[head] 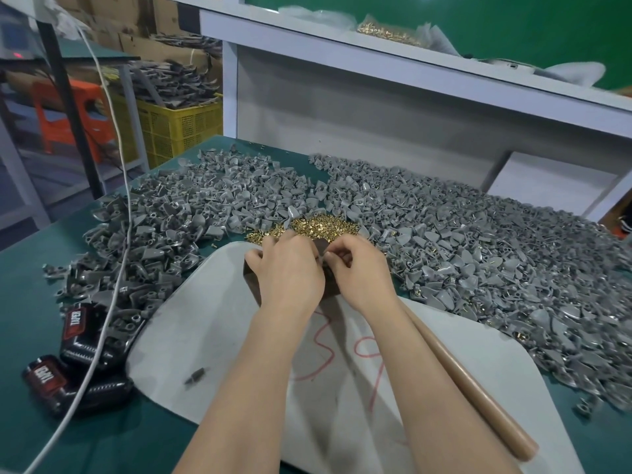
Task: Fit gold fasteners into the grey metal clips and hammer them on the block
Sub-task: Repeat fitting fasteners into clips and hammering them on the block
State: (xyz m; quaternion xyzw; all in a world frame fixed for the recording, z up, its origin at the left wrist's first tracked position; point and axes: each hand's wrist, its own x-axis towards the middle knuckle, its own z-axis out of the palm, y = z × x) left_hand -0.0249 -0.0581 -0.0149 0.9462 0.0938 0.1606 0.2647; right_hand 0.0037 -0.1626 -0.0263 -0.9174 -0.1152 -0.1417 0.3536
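Note:
Both my hands work over a dark brown block (330,289) standing on a grey mat (191,336). My left hand (289,268) lies curled on top of the block and hides most of it. My right hand (355,268) pinches a small part at the block's top; the part is too hidden to name. Just behind the hands lies a heap of gold fasteners (321,225). Grey metal clips are piled to the left (178,213) and to the right (478,241). A hammer's tan wooden handle (468,384) lies under my right forearm.
Two black and red battery packs (77,357) sit at the left on the green table. A white cable (113,268) runs across them. A white shelf (410,70) with a bag of gold fasteners (390,34) stands behind. A yellow crate (178,128) is off the table at left.

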